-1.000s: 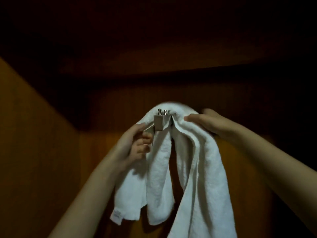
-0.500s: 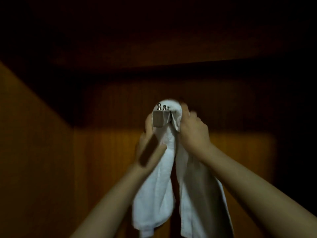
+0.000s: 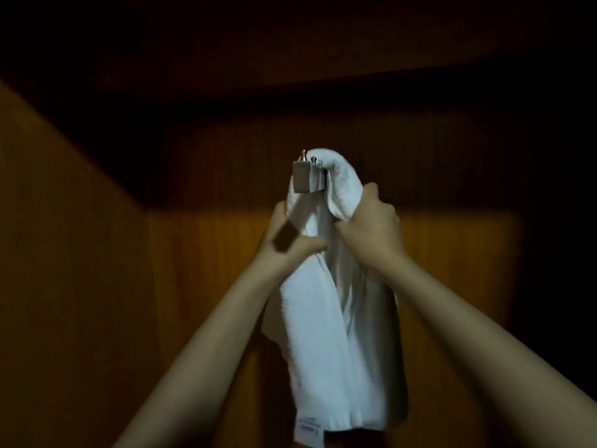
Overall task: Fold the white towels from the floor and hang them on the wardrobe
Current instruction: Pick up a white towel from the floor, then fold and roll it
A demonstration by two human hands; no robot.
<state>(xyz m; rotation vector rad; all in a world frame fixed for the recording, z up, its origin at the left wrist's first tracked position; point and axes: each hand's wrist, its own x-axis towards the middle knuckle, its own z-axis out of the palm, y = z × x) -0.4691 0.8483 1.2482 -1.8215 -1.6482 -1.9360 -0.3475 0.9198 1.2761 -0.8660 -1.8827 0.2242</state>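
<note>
A white towel (image 3: 326, 344) hangs over a metal hanger rail (image 3: 307, 176) that juts out from the back of the dark wooden wardrobe (image 3: 452, 253). Its two halves drop side by side below the rail, with a small label at the bottom left corner. My left hand (image 3: 287, 240) grips the left half just under the rail. My right hand (image 3: 371, 231) grips the bunched right half at the same height. Both arms reach up from the bottom of the view.
The wardrobe's left side panel (image 3: 64, 253) stands close on the left. A dark shelf or top board (image 3: 290, 59) spans overhead. The metal rail has small knobs on top. The lower back panel is lit orange-brown.
Both hands have slid down from the top of the rail and closed round the two hanging halves, gathering the towel narrower. The towel now hangs straighter and longer.
</note>
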